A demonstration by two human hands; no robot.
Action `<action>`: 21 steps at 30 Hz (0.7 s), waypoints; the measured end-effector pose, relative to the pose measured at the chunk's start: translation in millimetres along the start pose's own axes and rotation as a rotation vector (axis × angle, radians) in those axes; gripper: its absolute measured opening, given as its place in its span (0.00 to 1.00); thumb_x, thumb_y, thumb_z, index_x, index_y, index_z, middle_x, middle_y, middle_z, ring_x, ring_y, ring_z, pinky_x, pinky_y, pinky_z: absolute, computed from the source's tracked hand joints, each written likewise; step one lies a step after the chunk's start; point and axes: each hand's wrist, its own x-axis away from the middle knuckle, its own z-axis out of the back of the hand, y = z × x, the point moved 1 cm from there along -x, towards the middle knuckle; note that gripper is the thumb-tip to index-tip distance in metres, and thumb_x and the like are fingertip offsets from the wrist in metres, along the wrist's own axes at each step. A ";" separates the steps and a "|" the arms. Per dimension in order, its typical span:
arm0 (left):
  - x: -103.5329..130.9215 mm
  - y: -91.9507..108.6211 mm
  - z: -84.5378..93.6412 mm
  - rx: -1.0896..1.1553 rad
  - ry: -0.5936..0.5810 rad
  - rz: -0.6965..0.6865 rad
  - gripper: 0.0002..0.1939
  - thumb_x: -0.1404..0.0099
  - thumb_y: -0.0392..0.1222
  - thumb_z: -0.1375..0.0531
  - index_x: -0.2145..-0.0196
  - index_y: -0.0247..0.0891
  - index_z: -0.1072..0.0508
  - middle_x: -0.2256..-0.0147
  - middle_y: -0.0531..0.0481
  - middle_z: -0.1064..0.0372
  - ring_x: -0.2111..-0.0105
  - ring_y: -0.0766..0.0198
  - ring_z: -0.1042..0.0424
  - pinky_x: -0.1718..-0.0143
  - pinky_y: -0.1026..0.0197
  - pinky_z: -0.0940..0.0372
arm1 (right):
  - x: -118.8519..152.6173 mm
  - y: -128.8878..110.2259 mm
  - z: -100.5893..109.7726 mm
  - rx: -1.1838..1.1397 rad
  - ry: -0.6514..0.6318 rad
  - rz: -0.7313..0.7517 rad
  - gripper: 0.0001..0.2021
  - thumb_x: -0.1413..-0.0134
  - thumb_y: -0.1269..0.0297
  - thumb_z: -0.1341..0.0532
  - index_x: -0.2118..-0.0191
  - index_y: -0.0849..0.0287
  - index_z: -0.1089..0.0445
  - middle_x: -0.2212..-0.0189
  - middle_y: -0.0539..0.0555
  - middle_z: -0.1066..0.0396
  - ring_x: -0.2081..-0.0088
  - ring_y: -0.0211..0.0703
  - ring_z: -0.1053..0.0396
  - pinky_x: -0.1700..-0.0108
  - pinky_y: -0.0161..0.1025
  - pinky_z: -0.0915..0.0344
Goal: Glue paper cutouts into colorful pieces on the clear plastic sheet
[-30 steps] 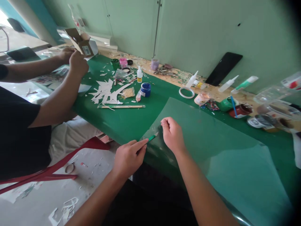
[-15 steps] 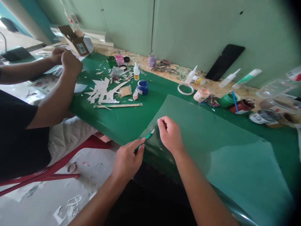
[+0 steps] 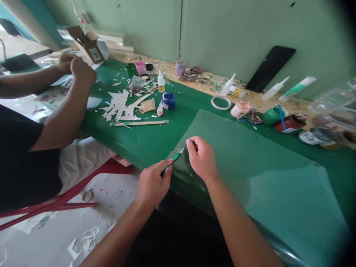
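My left hand (image 3: pixel 154 182) is closed around a green craft knife (image 3: pixel 175 158), its blade pointing up and to the right. The blade tip sits just short of my right hand (image 3: pixel 202 158), whose thumb and forefinger are pinched together. Whatever lies between those fingertips is too small to make out. Beneath both hands a large clear plastic sheet (image 3: pixel 280 159) covers the right part of the green mat (image 3: pixel 147 142). Its near edge hangs over the front of the table.
White paper scraps (image 3: pixel 119 105), a blue paint jar (image 3: pixel 168 101) and a glue bottle (image 3: pixel 161 82) lie ahead. A tape roll (image 3: pixel 221 102) and several paint jars line the back right. At left, a co-worker's hands (image 3: pixel 80 70) are near a cardboard box (image 3: pixel 93 52).
The knife's tip has come slightly nearer to my right fingertips. The whole view has shifted a little; both grips look the same.
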 end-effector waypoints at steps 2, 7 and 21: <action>0.9 -1.0 0.6 0.009 -0.006 0.018 0.14 0.33 0.41 0.43 0.52 0.43 0.22 0.57 0.50 0.20 0.60 0.58 0.21 0.59 0.58 0.29 | 0.1 -0.1 0.2 0.001 -0.003 0.000 0.12 0.33 0.61 0.49 0.68 0.57 0.34 0.71 0.53 0.29 0.69 0.42 0.34 0.66 0.38 0.42; 0.2 -2.0 0.0 -0.001 -0.005 0.051 0.14 0.33 0.42 0.43 0.52 0.43 0.22 0.57 0.49 0.20 0.62 0.58 0.21 0.61 0.58 0.30 | 0.3 0.0 -0.4 0.002 -0.006 0.008 0.12 0.33 0.61 0.49 0.68 0.57 0.35 0.72 0.53 0.29 0.70 0.42 0.34 0.66 0.38 0.42; -4.2 0.8 1.4 -0.084 0.003 0.077 0.14 0.33 0.43 0.43 0.52 0.48 0.22 0.59 0.52 0.20 0.63 0.58 0.22 0.65 0.60 0.32 | 0.7 0.4 0.3 0.015 0.002 0.000 0.12 0.33 0.61 0.49 0.68 0.57 0.35 0.71 0.53 0.29 0.70 0.42 0.34 0.66 0.39 0.42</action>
